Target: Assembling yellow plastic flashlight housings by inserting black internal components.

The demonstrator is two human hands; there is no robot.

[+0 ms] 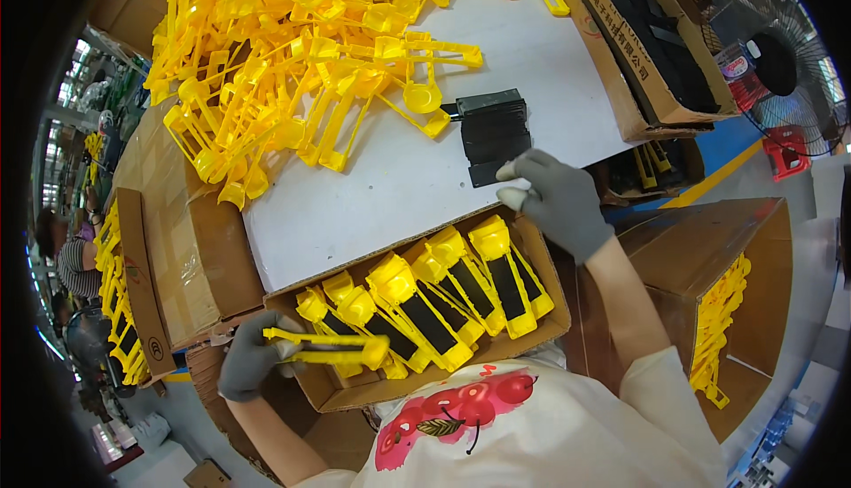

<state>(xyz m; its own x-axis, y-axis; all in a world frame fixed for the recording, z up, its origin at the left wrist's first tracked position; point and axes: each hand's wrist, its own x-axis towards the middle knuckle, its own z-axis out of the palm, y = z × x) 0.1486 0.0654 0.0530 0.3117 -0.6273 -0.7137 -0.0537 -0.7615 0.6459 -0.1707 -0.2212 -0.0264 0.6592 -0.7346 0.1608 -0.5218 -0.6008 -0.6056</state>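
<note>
My left hand (pixel 251 357), in a grey glove, is closed around a yellow plastic frame (pixel 341 346) with two long rails and a wider end. The frame is held over the left end of an open cardboard box (pixel 332 399). Inside that box, yellow frames with black strips (pixel 424 311) lean side by side in a row. My right hand (pixel 563 200), also gloved with pale fingertips, is at the near right edge of a fanned stack of black strips (pixel 496 133). Its thumb and forefinger are apart, with nothing visible between them.
A large heap of yellow frames (pixel 292 54) covers the far left of the white table (pixel 372 200). Cardboard boxes with black strips (pixel 660 36) stand at the right edge. Another box (pixel 745 311) of yellow frames is at right, near a fan (pixel 771 54). A person (pixel 75 262) is far left.
</note>
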